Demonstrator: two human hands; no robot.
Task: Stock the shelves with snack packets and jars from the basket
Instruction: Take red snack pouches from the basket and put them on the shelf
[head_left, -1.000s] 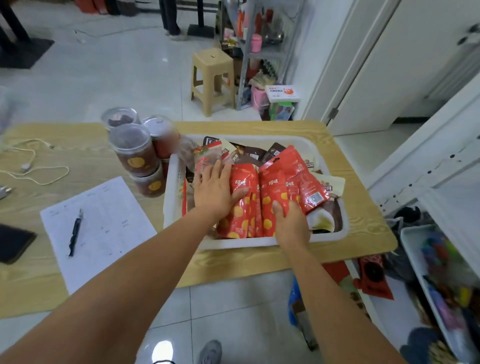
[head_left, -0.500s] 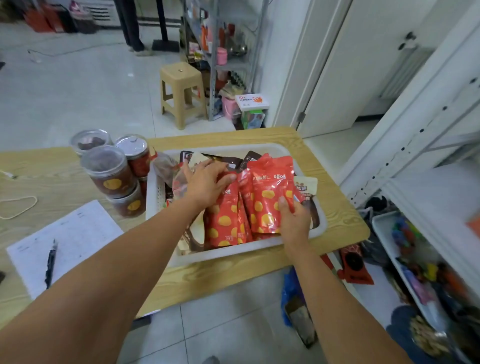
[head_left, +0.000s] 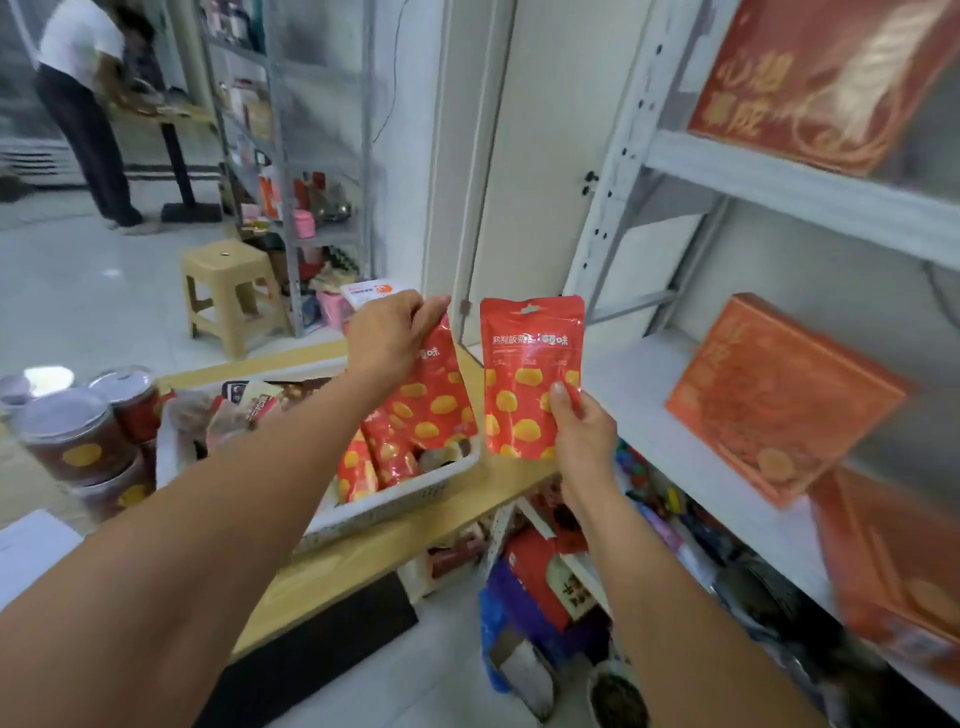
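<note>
My left hand (head_left: 390, 343) grips the top of red snack packets (head_left: 426, 400) with yellow spots, lifted above the white basket (head_left: 395, 506). My right hand (head_left: 584, 441) pinches the lower edge of another red packet (head_left: 524, 374) and holds it upright in front of the white metal shelf (head_left: 675, 415). More red packets and brown ones lie in the basket on the wooden table (head_left: 384, 551). Clear jars (head_left: 72, 436) with dark contents stand left of the basket.
Orange gift boxes (head_left: 779, 400) lean on the middle shelf board, another red box (head_left: 810, 78) sits on the board above. Bags and clutter (head_left: 540, 587) lie on the floor under the shelf. A tan stool (head_left: 228, 291) and a person (head_left: 88, 104) are further back.
Both hands rose out of the basket, each holding red packets. My view swung up and right toward the white shelf.
</note>
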